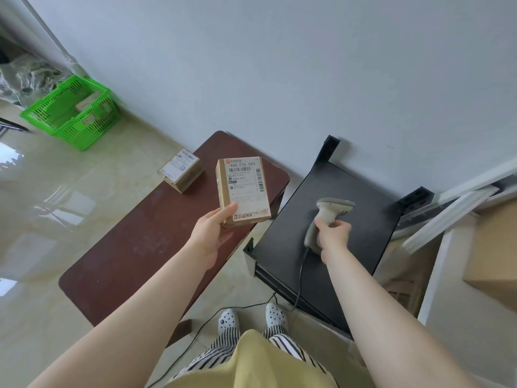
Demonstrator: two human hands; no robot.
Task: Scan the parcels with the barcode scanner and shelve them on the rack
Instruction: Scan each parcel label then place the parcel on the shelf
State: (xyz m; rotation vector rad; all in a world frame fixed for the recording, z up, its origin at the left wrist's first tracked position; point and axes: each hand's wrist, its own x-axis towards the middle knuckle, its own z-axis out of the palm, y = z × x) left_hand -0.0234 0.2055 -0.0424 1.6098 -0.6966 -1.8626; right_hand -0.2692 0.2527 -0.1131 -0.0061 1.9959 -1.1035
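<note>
Hands first: the left hand (215, 228) pinches a small brown cardboard parcel (242, 190) by its near lower corner, thumb on the labelled face and the other fingers hidden behind it, holding it up over the far end of a dark reddish-brown rectangular table (145, 236). Its white shipping label with barcodes faces up toward the camera. The right hand (333, 233) is wrapped round the handle of a beige pistol-shaped barcode scanner (326, 217), whose head points left toward the parcel — the two are near but apart. A dark cable (300, 278) runs down from the scanner's grip to the floor.

The scanner is held above the flat black top of a metal rack (355, 242) that stands against the pale wall, just right of the table. A second small cardboard parcel with a white label (180, 170) lies on the table's far left edge. Farther left, on the glossy tiled floor, sits a green plastic slatted basket (74, 112) with more boxes inside. Large tan cardboard carton (495, 261) — at the right edge.
</note>
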